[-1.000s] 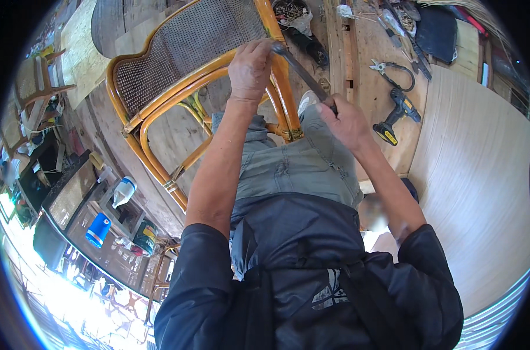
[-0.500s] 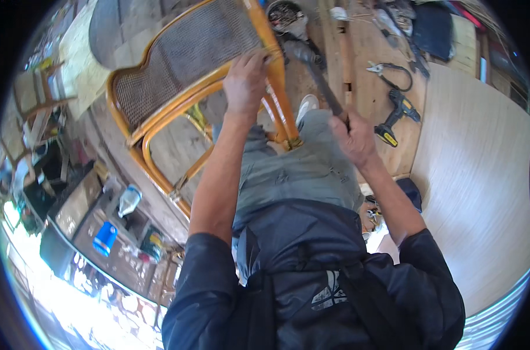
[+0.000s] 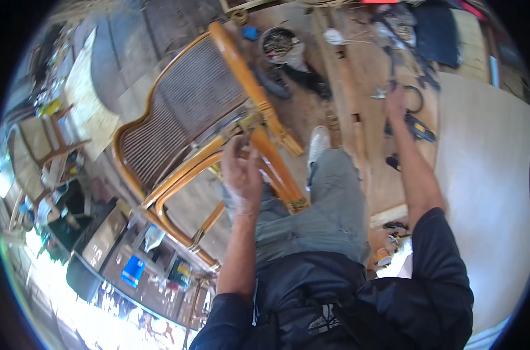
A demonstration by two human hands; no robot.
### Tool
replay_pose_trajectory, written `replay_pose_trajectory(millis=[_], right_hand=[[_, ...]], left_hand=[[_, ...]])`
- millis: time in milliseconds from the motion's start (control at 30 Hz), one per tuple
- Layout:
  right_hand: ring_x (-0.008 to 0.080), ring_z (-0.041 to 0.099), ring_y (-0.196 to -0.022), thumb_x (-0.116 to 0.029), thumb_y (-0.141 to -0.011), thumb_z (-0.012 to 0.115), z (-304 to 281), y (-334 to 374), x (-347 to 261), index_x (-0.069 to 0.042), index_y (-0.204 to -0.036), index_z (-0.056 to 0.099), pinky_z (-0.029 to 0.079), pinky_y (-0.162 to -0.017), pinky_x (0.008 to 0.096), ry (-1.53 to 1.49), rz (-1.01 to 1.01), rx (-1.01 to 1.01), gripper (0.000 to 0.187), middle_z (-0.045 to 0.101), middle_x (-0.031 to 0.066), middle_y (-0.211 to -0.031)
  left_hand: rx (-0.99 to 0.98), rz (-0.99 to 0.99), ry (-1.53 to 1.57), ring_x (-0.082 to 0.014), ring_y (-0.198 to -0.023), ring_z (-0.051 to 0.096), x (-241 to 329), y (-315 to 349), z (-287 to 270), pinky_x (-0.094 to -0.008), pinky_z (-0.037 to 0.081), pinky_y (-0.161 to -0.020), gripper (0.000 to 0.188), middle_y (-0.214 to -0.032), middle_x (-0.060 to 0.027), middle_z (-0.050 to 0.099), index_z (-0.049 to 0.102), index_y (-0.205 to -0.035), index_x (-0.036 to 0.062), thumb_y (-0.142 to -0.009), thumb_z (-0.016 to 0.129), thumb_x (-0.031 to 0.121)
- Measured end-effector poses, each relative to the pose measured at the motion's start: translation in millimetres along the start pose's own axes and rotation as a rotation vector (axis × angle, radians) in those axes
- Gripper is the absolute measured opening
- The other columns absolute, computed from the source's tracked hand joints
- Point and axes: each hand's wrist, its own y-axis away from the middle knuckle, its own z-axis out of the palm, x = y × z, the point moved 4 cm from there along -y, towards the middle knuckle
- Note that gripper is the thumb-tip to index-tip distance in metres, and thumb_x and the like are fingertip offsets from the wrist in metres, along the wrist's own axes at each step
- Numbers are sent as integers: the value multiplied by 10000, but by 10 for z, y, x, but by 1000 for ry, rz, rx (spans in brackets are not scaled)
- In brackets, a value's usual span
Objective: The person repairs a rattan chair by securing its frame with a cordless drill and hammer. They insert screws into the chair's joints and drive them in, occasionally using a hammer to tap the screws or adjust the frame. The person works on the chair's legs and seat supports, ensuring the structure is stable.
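Note:
A chair with an orange-brown, glossy bent frame (image 3: 233,55) and a woven mesh panel (image 3: 195,81) lies tilted across my left thigh. My left hand (image 3: 241,175) is at the chair's corner joint (image 3: 241,125), its fingers loosely bent and apart, gripping nothing I can see. Far to the right, my right hand (image 3: 396,102) reaches down among tools on the boards. Its blurred fingers are drawn together at the lower end of a dark, bar-like tool (image 3: 392,63). Next to it are cutters with a curved handle (image 3: 416,100) and a yellow-and-black cordless drill (image 3: 421,129), partly behind my forearm.
A round container of small pieces (image 3: 278,45) stands beyond the chair. At the right lies a large pale board (image 3: 486,175). A wooden pole (image 3: 353,111) runs along the floor planks. Another chair (image 3: 28,151) and a blue package (image 3: 133,271) are on the left.
My right hand has swung forward and right from beside my leg, where it held a hammer, to the tools. My left hand has loosened off the chair frame. The chair sits lower in view.

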Motion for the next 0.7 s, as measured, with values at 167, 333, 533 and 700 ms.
replay_pose_trajectory(millis=[167,333,533,700], right_hand=[[422,569,-991,-406,-845,505,88,-592,-38,23,-1057,519,426,-852,492,-32,96,38,479,591,276,-1032],[412,564,-1007,-384,-816,551,237,-871,64,19,-1046,540,425,-859,468,28,50,-75,464,591,268,-1037],[387,557,-1028,-375,-794,580,227,-982,61,-1,-1081,549,419,-871,451,4,-49,-56,473,586,251,-1066],[368,580,-978,-322,-829,581,-257,-367,12,-20,-1147,537,446,-859,432,-208,-203,222,441,617,204,-1015]], left_hand=[[-38,-109,38,-164,-1005,557,-137,-25,36,-279,453,-864,366,-1101,-110,562,492,-1205,8,-860,605,55],[-12,-84,57,-193,-1007,570,-98,-103,91,-298,471,-854,428,-1076,-114,551,485,-1192,2,-802,660,27],[10,-80,48,-188,-1030,544,-206,-96,73,-308,455,-887,479,-1107,-102,529,464,-1215,2,-790,682,42],[18,-63,135,-177,-1020,561,-254,-93,172,-294,445,-896,313,-1132,-107,577,511,-1171,-17,-864,566,13]])
